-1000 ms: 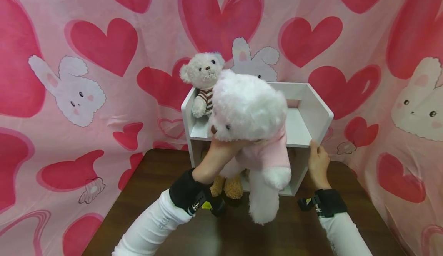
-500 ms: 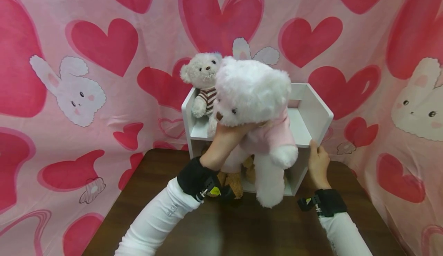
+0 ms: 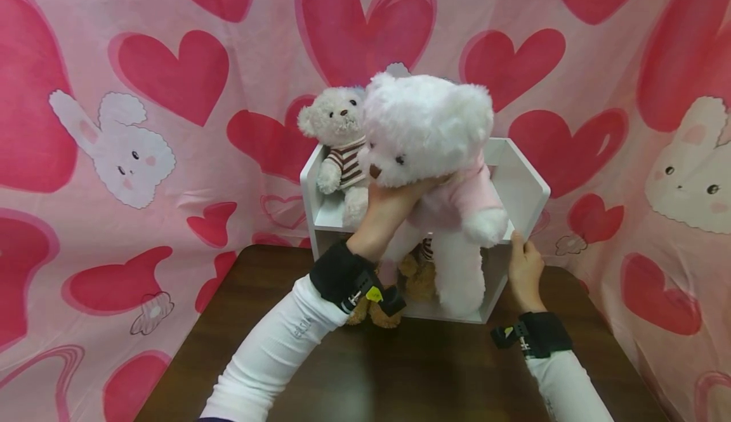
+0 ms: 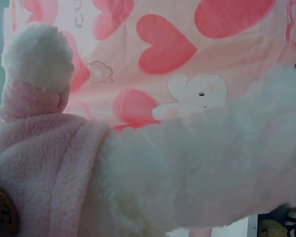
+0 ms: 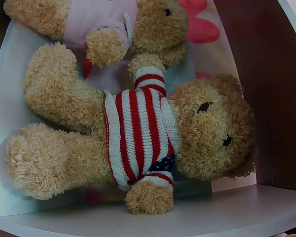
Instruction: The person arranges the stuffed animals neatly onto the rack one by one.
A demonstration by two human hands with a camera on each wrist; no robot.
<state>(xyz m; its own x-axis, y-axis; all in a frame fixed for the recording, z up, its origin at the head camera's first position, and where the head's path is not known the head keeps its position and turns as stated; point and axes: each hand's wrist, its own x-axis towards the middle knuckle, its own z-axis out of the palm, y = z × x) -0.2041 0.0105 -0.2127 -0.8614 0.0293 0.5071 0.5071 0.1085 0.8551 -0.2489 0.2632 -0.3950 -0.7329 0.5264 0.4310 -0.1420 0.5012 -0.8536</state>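
Note:
A white plush bear (image 3: 425, 127) in a pink top hangs in front of the white shelf unit (image 3: 516, 178). My left hand (image 3: 394, 212) grips it under the chin, its fingertips hidden behind the fur. In the left wrist view the bear's pink top (image 4: 44, 163) and white leg (image 4: 202, 158) fill the near side. My right hand (image 3: 524, 270) holds the front edge of the shelf's right side panel. On the upper shelf, at the left, sits a white bear (image 3: 337, 133) in a brown-striped shirt, partly covered by the held bear.
In the lower compartment sit a tan bear (image 5: 138, 133) in a red-and-white striped sweater and another tan bear (image 5: 98, 24) in a pale top. The unit stands on a dark wooden table (image 3: 320, 371). Behind hangs a pink heart-print cloth (image 3: 217, 155).
My left hand has raised the pink-topped bear and moved it rightward, toward the upper shelf. More of the striped-shirt bear shows. My right hand has stayed on the side panel.

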